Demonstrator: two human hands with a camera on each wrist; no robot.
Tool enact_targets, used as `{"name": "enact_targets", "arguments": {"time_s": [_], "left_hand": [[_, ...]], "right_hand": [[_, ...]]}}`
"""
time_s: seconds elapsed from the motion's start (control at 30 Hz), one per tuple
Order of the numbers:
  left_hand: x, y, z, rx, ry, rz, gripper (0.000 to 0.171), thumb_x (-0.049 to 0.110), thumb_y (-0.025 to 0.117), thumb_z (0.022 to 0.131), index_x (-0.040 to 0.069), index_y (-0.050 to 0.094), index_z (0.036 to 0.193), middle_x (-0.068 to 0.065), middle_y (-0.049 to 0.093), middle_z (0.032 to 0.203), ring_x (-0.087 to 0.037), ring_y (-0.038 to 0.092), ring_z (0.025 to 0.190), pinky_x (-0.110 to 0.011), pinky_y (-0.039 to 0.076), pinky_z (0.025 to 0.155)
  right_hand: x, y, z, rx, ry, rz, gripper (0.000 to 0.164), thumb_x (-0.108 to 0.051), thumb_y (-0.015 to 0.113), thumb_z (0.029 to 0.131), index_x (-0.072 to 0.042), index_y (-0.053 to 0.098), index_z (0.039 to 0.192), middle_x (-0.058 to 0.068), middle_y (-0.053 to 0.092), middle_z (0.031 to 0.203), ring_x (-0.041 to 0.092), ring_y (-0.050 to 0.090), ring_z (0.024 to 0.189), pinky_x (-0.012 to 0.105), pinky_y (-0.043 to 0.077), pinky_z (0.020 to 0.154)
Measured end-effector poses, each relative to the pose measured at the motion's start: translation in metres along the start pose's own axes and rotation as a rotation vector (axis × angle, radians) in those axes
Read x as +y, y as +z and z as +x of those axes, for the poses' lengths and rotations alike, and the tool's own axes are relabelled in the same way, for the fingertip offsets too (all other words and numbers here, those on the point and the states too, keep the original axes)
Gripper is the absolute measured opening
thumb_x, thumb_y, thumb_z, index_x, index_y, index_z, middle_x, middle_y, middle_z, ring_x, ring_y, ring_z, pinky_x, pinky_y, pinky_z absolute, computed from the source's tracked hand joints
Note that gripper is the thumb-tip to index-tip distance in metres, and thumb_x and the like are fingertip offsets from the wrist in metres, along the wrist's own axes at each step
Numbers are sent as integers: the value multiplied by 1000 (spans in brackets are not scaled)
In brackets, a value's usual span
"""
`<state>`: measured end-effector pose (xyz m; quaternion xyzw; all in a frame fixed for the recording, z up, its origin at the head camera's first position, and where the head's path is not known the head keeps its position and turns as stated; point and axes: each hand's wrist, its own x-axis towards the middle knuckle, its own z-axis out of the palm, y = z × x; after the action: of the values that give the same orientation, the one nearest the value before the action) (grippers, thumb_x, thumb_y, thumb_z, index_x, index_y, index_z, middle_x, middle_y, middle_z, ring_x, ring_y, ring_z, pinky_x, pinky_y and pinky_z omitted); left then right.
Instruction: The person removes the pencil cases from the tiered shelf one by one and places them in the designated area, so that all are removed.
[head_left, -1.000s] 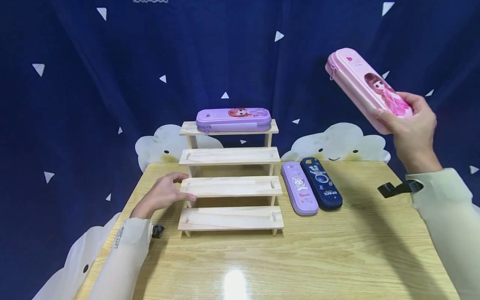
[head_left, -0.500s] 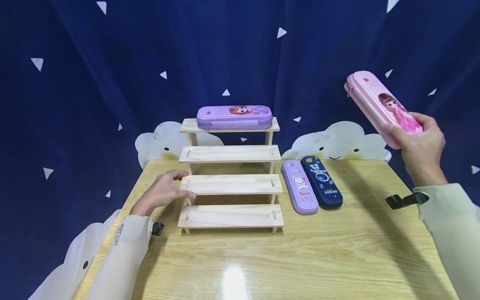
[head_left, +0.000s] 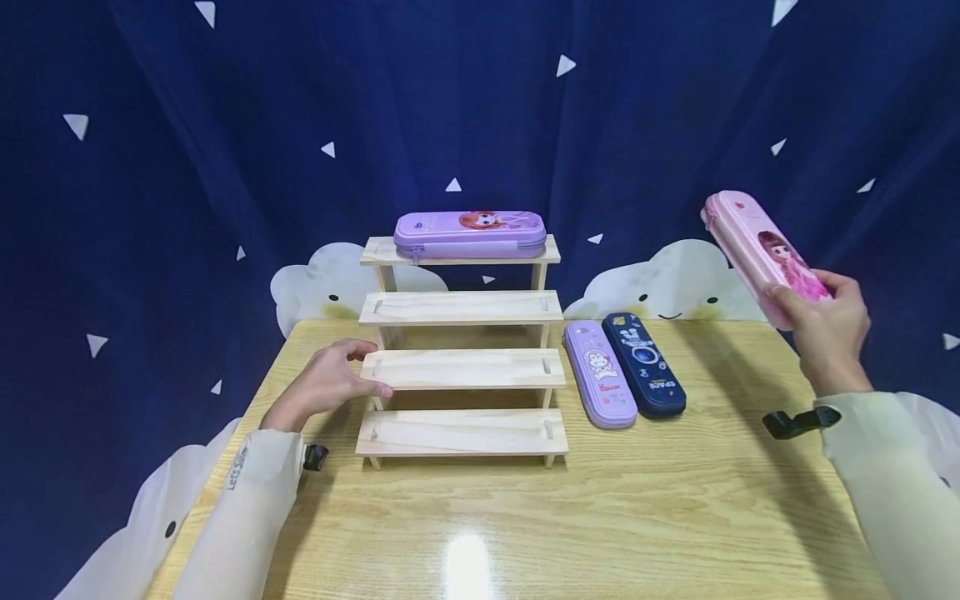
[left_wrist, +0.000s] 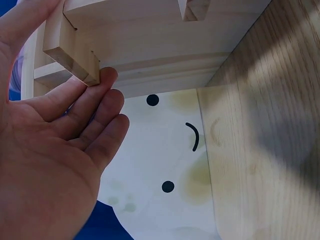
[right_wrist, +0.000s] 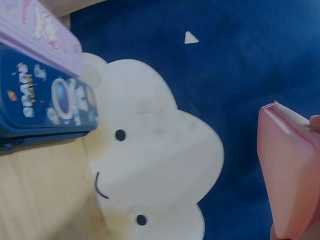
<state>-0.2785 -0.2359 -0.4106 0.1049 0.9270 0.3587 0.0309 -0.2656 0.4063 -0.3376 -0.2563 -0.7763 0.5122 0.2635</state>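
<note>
A pink pencil case with a doll picture is gripped at its near end by my right hand, raised over the table's right side and tilted. In the right wrist view the pink pencil case shows at the right edge. My left hand holds the left end of the third board down on a wooden step shelf, thumb in front and fingers behind. The left wrist view shows that left hand with fingertips at the wood. On the shelf's top board lies a purple pencil case.
Right of the shelf, a lilac pencil case and a navy space pencil case lie side by side on the wooden table. Behind hangs a dark blue curtain with white triangles and clouds.
My right hand has moved right and then lowered with the pink pencil case toward the table. The left hand stays at the shelf, and the other pencil cases have not moved.
</note>
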Motion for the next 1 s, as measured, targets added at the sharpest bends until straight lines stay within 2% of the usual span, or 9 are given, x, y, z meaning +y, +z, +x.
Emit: {"name": "enact_targets", "arguments": {"time_s": [0.13, 0.23, 0.4, 0.53, 0.6, 0.77, 1.0], "left_hand": [[1, 0, 0, -2, 1, 3, 82, 38, 93, 69, 8, 58, 137, -16, 61, 136, -39, 54, 129, -53, 44, 108], [1, -1, 0, -2, 0, 3, 83, 41, 93, 68, 8, 59, 137, -16, 62, 135, -39, 54, 129, -53, 44, 108], [1, -1, 0, -1, 1, 0, 87, 45, 93, 67, 8, 58, 137, -16, 62, 135, -38, 54, 129, -53, 44, 108], [0, -1, 0, -1, 0, -5, 86, 44, 93, 67, 8, 59, 137, -15, 62, 135, -37, 54, 129, -53, 44, 108], [-1, -1, 1, 0, 0, -5, 87, 45, 94, 66, 8, 59, 137, -15, 62, 136, -37, 54, 129, -53, 44, 108], [-1, -1, 1, -1, 2, -4, 89, 49, 93, 65, 8, 58, 137, -16, 61, 136, -38, 54, 129, -53, 44, 108], [0, 0, 0, -6, -9, -18, 89, 49, 93, 65, 8, 59, 136, -15, 61, 135, -37, 54, 127, -50, 45, 105]], "right_hand": [[17, 5, -1, -2, 22, -18, 49, -34, 83, 82, -37, 54, 120, -27, 47, 101, -6, 43, 96, 9, 37, 78], [30, 9, -2, -24, 39, -50, 51, -36, 83, 81, -36, 53, 123, -27, 46, 101, -5, 43, 96, 9, 37, 78], [51, 13, -5, -98, 53, -153, 66, -48, 78, 84, -24, 45, 136, -21, 43, 105, -1, 42, 96, 9, 40, 74], [67, 18, -9, -145, 44, -229, 85, -52, 74, 85, -9, 37, 147, -11, 45, 116, 8, 44, 103, 14, 37, 77], [74, 22, -13, -164, 29, -259, 89, -51, 74, 86, -3, 34, 149, -1, 48, 123, 15, 45, 108, 17, 36, 78], [92, 31, -20, -226, 4, -312, 89, -47, 70, 89, 5, 32, 149, 21, 45, 140, 29, 45, 115, 22, 35, 77], [110, 43, -21, -284, -6, -347, 84, -45, 67, 92, 11, 35, 146, 28, 47, 139, 35, 47, 115, 28, 35, 78]]}}
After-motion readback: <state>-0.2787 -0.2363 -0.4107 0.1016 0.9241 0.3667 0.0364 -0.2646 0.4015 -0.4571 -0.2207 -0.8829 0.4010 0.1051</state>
